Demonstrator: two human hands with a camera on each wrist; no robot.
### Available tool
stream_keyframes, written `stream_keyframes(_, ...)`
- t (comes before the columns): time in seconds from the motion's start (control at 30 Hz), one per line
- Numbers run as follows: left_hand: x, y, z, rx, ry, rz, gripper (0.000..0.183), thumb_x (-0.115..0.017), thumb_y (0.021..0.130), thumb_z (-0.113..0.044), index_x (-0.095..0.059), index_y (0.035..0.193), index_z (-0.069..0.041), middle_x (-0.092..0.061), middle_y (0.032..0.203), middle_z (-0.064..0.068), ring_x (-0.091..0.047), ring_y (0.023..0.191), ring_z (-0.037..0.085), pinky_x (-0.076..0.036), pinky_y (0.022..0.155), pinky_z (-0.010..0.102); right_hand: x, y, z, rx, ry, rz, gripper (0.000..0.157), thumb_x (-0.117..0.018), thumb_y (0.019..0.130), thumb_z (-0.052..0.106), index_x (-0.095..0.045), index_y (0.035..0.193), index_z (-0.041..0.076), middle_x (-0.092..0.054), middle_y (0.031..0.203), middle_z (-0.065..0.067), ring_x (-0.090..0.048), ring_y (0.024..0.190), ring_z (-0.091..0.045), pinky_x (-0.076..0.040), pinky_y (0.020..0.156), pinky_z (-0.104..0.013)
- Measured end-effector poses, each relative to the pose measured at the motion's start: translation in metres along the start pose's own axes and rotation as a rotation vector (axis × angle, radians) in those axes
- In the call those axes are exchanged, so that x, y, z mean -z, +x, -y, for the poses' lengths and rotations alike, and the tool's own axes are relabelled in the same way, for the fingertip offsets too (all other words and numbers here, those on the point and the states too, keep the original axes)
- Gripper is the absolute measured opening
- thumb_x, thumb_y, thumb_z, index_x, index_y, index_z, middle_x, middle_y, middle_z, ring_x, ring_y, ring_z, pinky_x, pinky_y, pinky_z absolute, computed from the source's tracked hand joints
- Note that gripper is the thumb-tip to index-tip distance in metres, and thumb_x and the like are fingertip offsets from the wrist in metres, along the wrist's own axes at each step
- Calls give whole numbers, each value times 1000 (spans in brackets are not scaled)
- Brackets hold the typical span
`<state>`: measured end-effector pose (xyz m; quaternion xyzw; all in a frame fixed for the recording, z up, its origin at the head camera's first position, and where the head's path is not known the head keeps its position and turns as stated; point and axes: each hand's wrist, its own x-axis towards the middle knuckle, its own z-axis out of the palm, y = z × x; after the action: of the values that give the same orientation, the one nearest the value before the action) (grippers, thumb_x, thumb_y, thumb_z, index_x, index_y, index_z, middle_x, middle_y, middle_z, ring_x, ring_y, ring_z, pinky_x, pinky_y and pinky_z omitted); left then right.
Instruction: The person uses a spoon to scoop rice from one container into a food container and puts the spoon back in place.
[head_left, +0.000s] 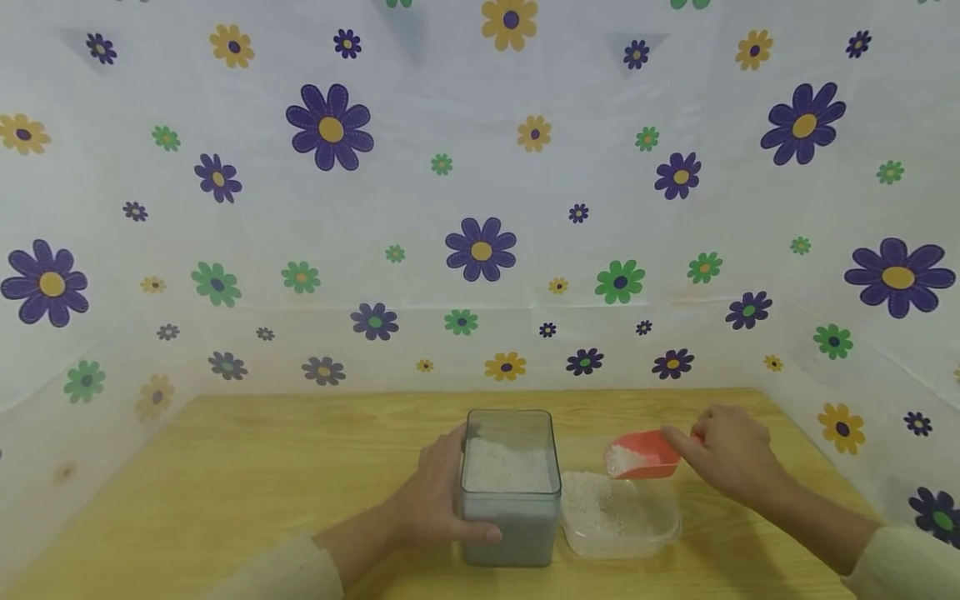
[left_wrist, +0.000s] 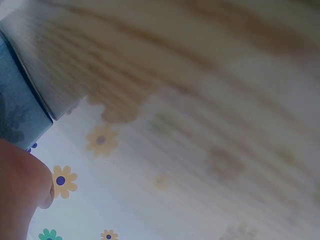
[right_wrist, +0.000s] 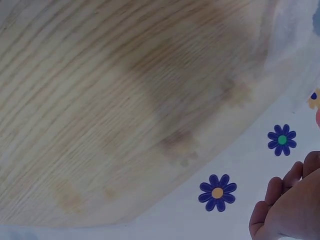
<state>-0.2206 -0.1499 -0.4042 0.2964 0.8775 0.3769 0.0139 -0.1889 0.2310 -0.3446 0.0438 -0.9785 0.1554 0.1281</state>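
Observation:
A tall, clear grey container stands on the table, filled high with rice. My left hand holds it from the left, thumb across the front and fingers along the far left side. In my right hand, a red scoop is gripped by its handle. Some rice lies in the scoop, near its left-facing mouth. Below the scoop sits a low clear plastic tub, with rice mostly on its left side. The left wrist view shows part of the left hand beside the container.
The wood-grain table reaches back to a white flower-print sheet, which also rises on the left and right. The tub stands close against the container's right side.

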Motion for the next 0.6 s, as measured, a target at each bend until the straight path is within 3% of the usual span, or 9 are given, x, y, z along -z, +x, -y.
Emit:
stream_keyframes(0.23, 1, -1, -1, -1, -4, 3, 127, -86, 62, -58, -18, 157, -10, -42, 144, 3, -36, 133, 21, -22, 115, 59, -1, -1, -9, -1, -75, 21, 57, -56, 97, 51, -53, 54, 14, -65, 90, -11, -57, 93, -36, -40, 69, -52)
stream_keyframes(0.47, -1, -1, 1, 28, -15, 4, 126, -86, 61, -59, -18, 157, -12, -42, 144, 3, -33, 133, 24, -27, 112, 60, 0, -1, -12, 11, -93, -6, 54, -57, 97, 52, -67, 63, 11, -67, 94, -14, -55, 99, -42, -37, 71, -56)
stream_keyframes(0.6, -1, -1, 0, 42, -23, 7, 126, -86, 62, -59, -18, 157, -13, -41, 144, 2, -32, 134, 25, -29, 112, 60, 2, 0, -15, 6, -115, -2, 55, -57, 96, 54, -73, 71, 7, -68, 98, -18, -55, 101, -44, -38, 75, -64)
